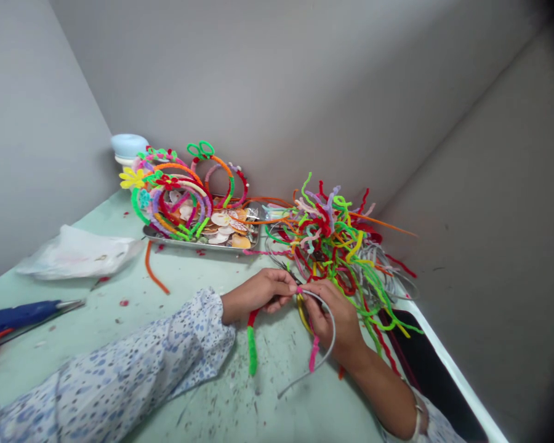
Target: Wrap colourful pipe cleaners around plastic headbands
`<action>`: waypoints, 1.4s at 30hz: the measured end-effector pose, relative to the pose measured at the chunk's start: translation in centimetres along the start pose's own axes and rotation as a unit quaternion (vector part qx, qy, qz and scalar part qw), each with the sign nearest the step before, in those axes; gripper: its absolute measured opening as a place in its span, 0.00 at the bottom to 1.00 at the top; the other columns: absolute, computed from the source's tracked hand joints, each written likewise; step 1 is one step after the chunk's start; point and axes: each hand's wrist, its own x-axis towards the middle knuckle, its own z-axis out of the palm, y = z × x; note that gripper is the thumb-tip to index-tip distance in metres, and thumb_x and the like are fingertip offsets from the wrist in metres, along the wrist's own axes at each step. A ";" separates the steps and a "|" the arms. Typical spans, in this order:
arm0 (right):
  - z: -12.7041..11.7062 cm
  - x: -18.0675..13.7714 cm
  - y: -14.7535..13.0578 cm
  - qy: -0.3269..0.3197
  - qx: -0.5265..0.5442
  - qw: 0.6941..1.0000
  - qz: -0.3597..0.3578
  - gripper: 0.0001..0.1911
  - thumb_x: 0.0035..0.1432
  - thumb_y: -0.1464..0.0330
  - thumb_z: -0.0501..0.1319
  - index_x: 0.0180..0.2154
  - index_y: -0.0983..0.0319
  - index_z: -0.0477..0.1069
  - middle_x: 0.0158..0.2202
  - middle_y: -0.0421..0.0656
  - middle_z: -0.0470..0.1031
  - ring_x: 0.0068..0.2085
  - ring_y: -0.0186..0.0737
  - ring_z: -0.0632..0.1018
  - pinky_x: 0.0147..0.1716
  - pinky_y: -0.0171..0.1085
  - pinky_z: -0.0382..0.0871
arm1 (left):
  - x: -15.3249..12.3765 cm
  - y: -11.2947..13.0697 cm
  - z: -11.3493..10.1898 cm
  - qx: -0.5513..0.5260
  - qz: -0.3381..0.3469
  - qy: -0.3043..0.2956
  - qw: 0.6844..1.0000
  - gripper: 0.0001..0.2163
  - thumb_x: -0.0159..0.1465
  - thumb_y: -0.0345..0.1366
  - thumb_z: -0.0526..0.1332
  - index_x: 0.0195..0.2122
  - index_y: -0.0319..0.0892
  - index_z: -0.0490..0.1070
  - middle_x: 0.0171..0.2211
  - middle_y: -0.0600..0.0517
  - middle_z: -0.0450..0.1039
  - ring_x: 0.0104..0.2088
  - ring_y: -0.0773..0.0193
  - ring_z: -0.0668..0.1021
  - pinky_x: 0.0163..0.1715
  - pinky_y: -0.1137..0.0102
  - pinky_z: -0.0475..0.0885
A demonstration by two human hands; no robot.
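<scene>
Between both hands is a thin grey headband (331,332), its bare end curving down toward the table. Its other end, wrapped in green and red fuzzy pipe cleaner (252,351), hangs below my left hand (272,290). That hand is closed, pinching the band near its top. My right hand (330,314) is closed beside it, fingertips at a pink pipe cleaner (314,355) wound on the band, its loose end dangling below. Beneath the hands lies a tool with yellow handles (303,317) and dark tips, partly hidden.
Behind the hands, a metal tray (203,245) holds patches and several finished headbands (180,200). Loose pipe cleaners (337,240) pile at the right, by a black panel (425,351). Leftward are a white plastic bag (80,252), a blue glue gun (23,320) and an orange pipe cleaner (153,271).
</scene>
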 end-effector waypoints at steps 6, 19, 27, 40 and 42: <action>-0.2 -0.1 0.2 -0.001 -0.028 0.999 -0.041 0.11 0.59 0.75 0.53 0.41 0.59 0.68 0.36 0.46 0.73 0.39 0.40 0.74 0.39 0.40 0.70 | 0.0 -0.2 -0.5 -0.030 -0.005 -0.034 0.999 0.06 0.54 0.35 0.60 0.30 0.38 0.65 0.18 0.58 0.61 0.12 0.77 0.61 0.11 0.79 0.51; -0.3 -0.3 0.8 0.014 -0.077 0.992 -0.103 0.13 0.58 0.76 0.53 0.43 0.59 0.70 0.37 0.45 0.75 0.39 0.40 0.76 0.36 0.38 0.71 | -0.4 0.6 -0.9 -0.059 -0.049 -0.084 0.994 0.09 0.53 0.36 0.63 0.31 0.37 0.67 0.19 0.58 0.60 0.13 0.78 0.60 0.11 0.78 0.46; -0.8 0.2 0.5 -0.001 -0.077 0.989 -0.123 0.13 0.57 0.77 0.55 0.42 0.60 0.71 0.37 0.46 0.76 0.39 0.41 0.75 0.38 0.40 0.71 | -0.5 0.6 -0.9 -0.075 -0.048 -0.096 0.991 0.07 0.54 0.34 0.62 0.31 0.36 0.66 0.19 0.57 0.59 0.13 0.78 0.58 0.11 0.78 0.46; -2.7 2.1 0.3 0.042 -0.027 0.997 0.066 0.07 0.56 0.67 0.59 0.37 0.59 0.73 0.38 0.44 0.74 0.41 0.42 0.74 0.39 0.40 0.68 | -0.1 -0.4 0.0 -0.043 0.057 0.028 0.997 0.06 0.56 0.35 0.59 0.32 0.39 0.64 0.19 0.59 0.59 0.16 0.76 0.62 0.15 0.79 0.55; -3.3 2.4 -0.4 0.043 -0.006 0.987 0.157 0.08 0.57 0.63 0.58 0.34 0.60 0.73 0.34 0.43 0.75 0.35 0.40 0.74 0.32 0.37 0.67 | -0.1 -0.4 0.1 -0.030 0.068 0.036 0.997 0.06 0.56 0.35 0.59 0.32 0.40 0.63 0.19 0.59 0.59 0.16 0.75 0.62 0.15 0.79 0.55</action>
